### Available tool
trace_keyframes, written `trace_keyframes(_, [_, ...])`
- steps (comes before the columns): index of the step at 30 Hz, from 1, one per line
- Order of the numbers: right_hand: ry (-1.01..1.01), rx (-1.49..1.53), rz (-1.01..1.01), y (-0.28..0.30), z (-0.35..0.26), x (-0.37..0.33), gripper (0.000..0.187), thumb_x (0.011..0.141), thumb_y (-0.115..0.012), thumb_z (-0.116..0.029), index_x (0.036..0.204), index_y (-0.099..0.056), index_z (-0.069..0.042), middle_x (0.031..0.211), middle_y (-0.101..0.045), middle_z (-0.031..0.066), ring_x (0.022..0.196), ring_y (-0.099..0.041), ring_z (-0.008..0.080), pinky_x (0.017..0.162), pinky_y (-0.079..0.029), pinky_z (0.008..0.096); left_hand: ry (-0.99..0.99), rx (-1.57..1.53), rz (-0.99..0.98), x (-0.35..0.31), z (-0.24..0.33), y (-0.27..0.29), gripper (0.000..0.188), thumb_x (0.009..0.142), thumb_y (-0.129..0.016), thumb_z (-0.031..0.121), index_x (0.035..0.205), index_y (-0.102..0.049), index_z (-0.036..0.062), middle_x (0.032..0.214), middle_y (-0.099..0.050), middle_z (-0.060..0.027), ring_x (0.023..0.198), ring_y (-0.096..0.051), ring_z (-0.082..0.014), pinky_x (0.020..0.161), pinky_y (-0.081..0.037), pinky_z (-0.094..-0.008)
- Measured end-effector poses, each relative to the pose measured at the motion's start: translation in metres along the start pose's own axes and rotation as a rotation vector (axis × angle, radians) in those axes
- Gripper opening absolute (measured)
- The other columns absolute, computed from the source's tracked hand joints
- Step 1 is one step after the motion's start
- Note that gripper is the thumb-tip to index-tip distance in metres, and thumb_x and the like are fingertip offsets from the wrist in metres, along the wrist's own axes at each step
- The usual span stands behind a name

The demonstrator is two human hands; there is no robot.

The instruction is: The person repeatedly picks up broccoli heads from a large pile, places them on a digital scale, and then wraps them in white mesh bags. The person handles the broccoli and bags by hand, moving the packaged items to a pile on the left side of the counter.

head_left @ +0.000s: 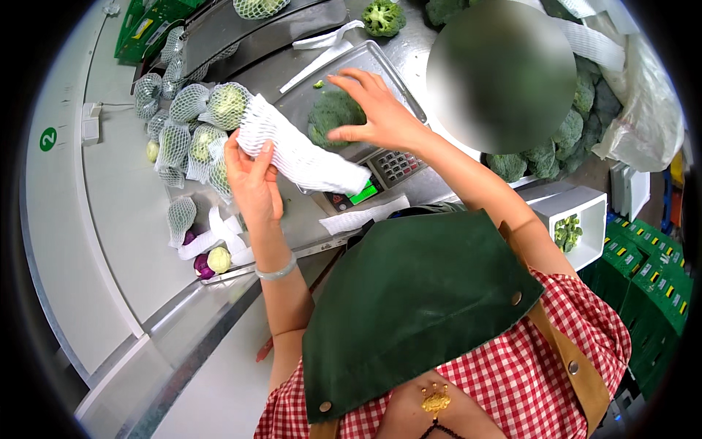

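My left hand (pixel 254 175) pinches a white foam net sleeve (pixel 303 152), which stretches to the right over the scale's near edge. Under the sleeve's far side, a head of broccoli (pixel 333 117) lies on the metal tray (pixel 296 110) of a weighing scale. My right hand (pixel 384 113) reaches over the tray with thumb and fingers spread around the broccoli's right side; nothing is gripped in it. The scale's keypad (pixel 398 167) and lit green display (pixel 363 193) show below, partly covered by the sleeve.
Several netted round vegetables (pixel 174 146) crowd the left, with a small purple cabbage (pixel 204 266) near the counter edge. More broccoli (pixel 567 139) is heaped at right, beside a clear plastic bag (pixel 647 110). A white bin (pixel 591 245) and green crates (pixel 647 293) stand lower right. Loose sleeves (pixel 365 216) lie about.
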State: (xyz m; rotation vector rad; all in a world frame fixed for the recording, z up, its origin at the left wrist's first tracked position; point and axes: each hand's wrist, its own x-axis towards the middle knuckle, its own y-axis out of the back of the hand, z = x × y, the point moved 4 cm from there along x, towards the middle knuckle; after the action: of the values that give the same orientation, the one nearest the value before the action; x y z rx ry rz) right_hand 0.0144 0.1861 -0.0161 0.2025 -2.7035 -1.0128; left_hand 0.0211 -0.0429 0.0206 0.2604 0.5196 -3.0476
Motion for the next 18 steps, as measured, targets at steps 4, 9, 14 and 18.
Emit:
trace_keyframes(4, [-0.233, 0.604, -0.282, 0.006, -0.049, 0.0, 0.07, 0.072, -0.078, -0.05, 0.121, -0.06, -0.003, 0.092, -0.066, 0.0108, 0.084, -0.065, 0.0245, 0.075, -0.051, 0.0339, 0.039, -0.13, -0.054, -0.011, -0.012, -0.033, 0.042, 0.089, -0.062, -0.004, 0.126, -0.044, 0.0002, 0.116, -0.057, -0.0097, 0.101, -0.059, -0.0175, 0.086, -0.05, -0.03])
trace_keyframes(9, [-0.13, 0.769, -0.334, 0.013, -0.059, 0.005, 0.037, 0.086, -0.07, -0.027, 0.112, -0.065, -0.002, 0.068, -0.06, 0.0023, 0.066, -0.059, 0.0162, 0.064, -0.048, 0.0281, -0.18, 0.257, -0.024, -0.009, 0.002, -0.021, 0.023, 0.095, -0.063, 0.013, 0.113, -0.054, 0.004, 0.102, -0.062, -0.0069, 0.089, -0.061, -0.0155, 0.077, -0.052, -0.0294])
trace_keyframes(14, [-0.23, 1.289, -0.11, 0.001, -0.063, 0.012, 0.045, 0.085, -0.072, -0.012, 0.125, -0.056, 0.001, 0.098, -0.062, 0.0027, 0.081, -0.059, 0.0085, 0.075, -0.049, 0.0248, -0.035, -0.014, 0.109, -0.009, 0.001, -0.006, 0.019, 0.098, -0.057, 0.014, 0.112, -0.062, 0.0024, 0.091, -0.065, -0.0062, 0.079, -0.062, -0.0123, 0.066, -0.052, -0.0253])
trace_keyframes(18, [-0.348, 1.338, -0.21, -0.039, -0.072, -0.002, 0.053, 0.081, -0.076, -0.01, 0.128, -0.055, 0.0, 0.112, -0.064, 0.0056, 0.096, -0.059, 0.0099, 0.091, -0.045, 0.0272, -0.461, 0.359, 0.12, -0.013, -0.017, -0.01, 0.029, 0.098, -0.053, 0.009, 0.121, -0.059, -0.007, 0.107, -0.065, -0.0147, 0.093, -0.065, -0.0203, 0.082, -0.053, -0.0338])
